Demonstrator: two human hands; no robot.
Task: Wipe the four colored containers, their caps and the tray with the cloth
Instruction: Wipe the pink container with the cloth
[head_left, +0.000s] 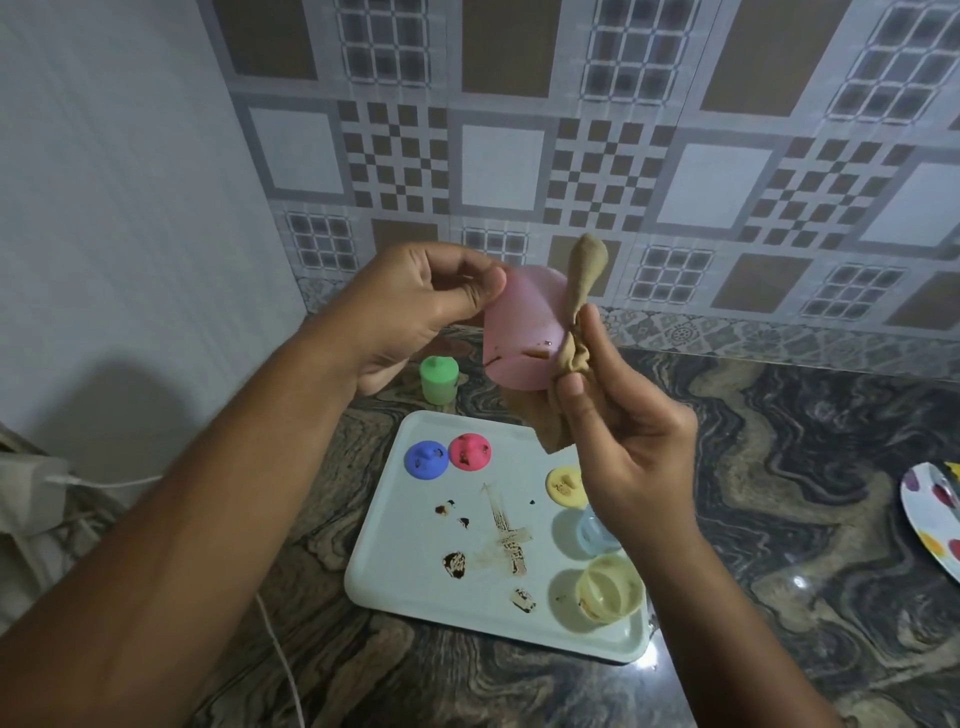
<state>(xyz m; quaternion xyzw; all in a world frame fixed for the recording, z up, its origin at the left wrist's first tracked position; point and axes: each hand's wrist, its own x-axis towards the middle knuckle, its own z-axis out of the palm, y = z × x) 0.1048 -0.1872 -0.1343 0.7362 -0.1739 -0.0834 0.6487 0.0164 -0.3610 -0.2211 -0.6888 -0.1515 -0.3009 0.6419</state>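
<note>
Pink plastic container (519, 327) was held up above the dark marbled stone worktop (779, 467) by the left hand (415, 306), fingers curled round its closed end. The right hand (623, 431) pinched a crumpled tan cloth (584, 275) against the container's stained rim. Below lay the pale rectangular tray (395, 571) with brown smears. On it were a round blue cap (426, 458), a red cap (470, 451) just beside it and a yellow cap (566, 486) - also a light blue container (597, 530) and a yellow container (608, 587), both on their sides. A green capped container (439, 379) stood behind the tray.
</note>
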